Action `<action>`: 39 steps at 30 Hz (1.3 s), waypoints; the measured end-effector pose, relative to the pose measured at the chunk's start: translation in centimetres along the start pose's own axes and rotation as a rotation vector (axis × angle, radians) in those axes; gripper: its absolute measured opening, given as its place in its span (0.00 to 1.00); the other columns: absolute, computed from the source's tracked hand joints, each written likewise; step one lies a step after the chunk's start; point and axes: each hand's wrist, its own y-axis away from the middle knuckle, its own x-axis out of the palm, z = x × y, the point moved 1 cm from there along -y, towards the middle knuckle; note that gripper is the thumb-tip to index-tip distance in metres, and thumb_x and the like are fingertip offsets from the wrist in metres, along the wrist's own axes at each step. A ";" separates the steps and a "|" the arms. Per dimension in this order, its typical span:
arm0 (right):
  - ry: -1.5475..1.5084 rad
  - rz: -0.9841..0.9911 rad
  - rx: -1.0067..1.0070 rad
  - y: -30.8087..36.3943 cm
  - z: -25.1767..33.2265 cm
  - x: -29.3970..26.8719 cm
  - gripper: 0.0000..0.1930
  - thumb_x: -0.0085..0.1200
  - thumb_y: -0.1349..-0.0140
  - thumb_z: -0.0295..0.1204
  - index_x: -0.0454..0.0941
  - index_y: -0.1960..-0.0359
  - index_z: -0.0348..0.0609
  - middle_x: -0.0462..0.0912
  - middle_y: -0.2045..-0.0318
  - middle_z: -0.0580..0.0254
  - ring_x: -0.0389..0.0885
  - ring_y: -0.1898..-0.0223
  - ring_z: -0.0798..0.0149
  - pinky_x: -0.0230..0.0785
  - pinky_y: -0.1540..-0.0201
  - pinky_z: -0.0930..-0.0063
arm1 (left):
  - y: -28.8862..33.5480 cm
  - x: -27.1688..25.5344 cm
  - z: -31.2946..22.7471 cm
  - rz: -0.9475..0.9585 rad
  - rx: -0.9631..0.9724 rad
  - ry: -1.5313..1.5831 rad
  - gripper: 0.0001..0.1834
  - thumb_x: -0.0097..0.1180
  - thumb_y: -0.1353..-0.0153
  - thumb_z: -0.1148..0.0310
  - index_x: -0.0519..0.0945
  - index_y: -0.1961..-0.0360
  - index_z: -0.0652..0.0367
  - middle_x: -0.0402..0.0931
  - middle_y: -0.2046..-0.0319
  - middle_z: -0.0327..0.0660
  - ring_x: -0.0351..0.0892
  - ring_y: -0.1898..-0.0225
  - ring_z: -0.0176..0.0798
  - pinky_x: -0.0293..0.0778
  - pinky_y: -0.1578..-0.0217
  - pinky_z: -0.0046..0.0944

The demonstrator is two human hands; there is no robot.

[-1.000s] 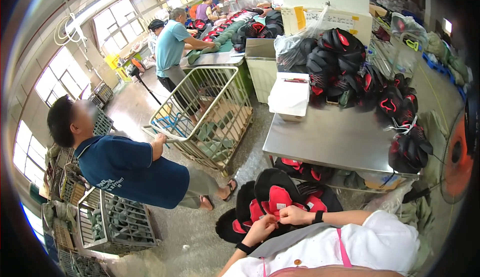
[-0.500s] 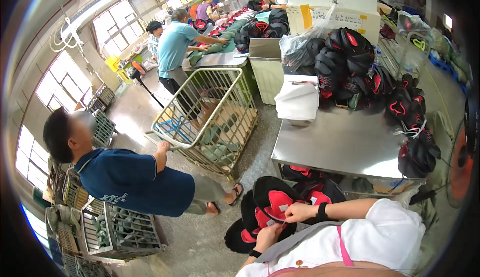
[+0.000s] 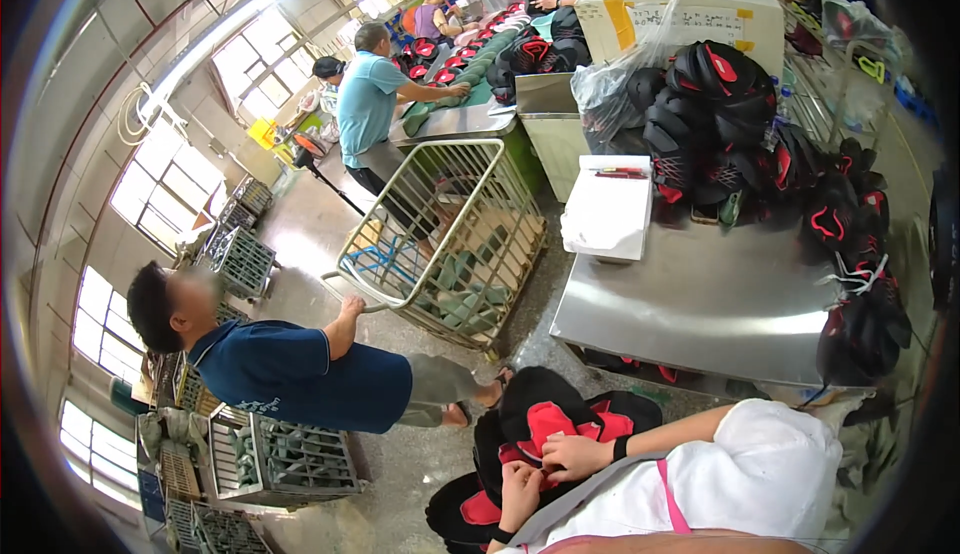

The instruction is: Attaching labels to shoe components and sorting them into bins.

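Observation:
Black padded shoe uppers with red linings (image 3: 538,394) are bunched low in front of me, partly covered by my hands and body. My left hand (image 3: 519,492) is closed against the lower edge of this bunch, its fingertips pinched. Just right of it, my right hand (image 3: 577,457) is also closed, fingertips pressed together over a red lining. The fingertips of both hands nearly meet; whatever is pinched between them is too small to make out. Another black-and-red upper (image 3: 465,514) lies at the bunch's lower left. Black bands circle both wrists.
A steel table (image 3: 690,314) stands ahead, bearing a white pad (image 3: 608,209) and piled black-and-red uppers (image 3: 715,124). On the left, a co-worker in dark blue (image 3: 300,379) grips a wheeled metal cage cart (image 3: 445,244). Another in light blue (image 3: 368,104) works at a far table.
My view has shifted, so the surroundings sit farther right. My hands have come closer together on the bunch, which shows tilted differently. The co-worker still holds the cart.

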 end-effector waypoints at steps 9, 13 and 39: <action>-0.304 0.202 0.076 -0.3 -1.2 -0.7 0.12 0.54 0.51 0.36 0.72 0.77 0.39 0.69 0.72 0.56 0.71 0.69 0.57 0.64 0.68 0.67 | 2.3 4.8 3.2 -0.006 -0.018 0.296 0.07 0.53 0.47 0.75 0.74 0.66 0.65 0.72 0.56 0.46 0.74 0.59 0.39 0.70 0.60 0.34; -0.486 0.274 0.220 0.3 -1.3 0.5 0.13 0.52 0.55 0.37 0.71 0.82 0.37 0.72 0.72 0.54 0.73 0.69 0.59 0.64 0.68 0.68 | 3.3 5.3 2.5 0.147 -0.141 0.526 0.18 0.54 0.50 0.82 0.67 0.57 0.61 0.63 0.46 0.45 0.74 0.57 0.33 0.70 0.55 0.32; -0.283 0.125 0.366 2.1 -0.7 -0.6 0.13 0.52 0.56 0.33 0.78 0.82 0.33 0.75 0.77 0.45 0.74 0.77 0.54 0.66 0.73 0.65 | 3.4 12.4 7.2 0.080 0.094 0.189 0.04 0.54 0.48 0.71 0.79 0.71 0.59 0.75 0.79 0.47 0.77 0.77 0.37 0.70 0.76 0.35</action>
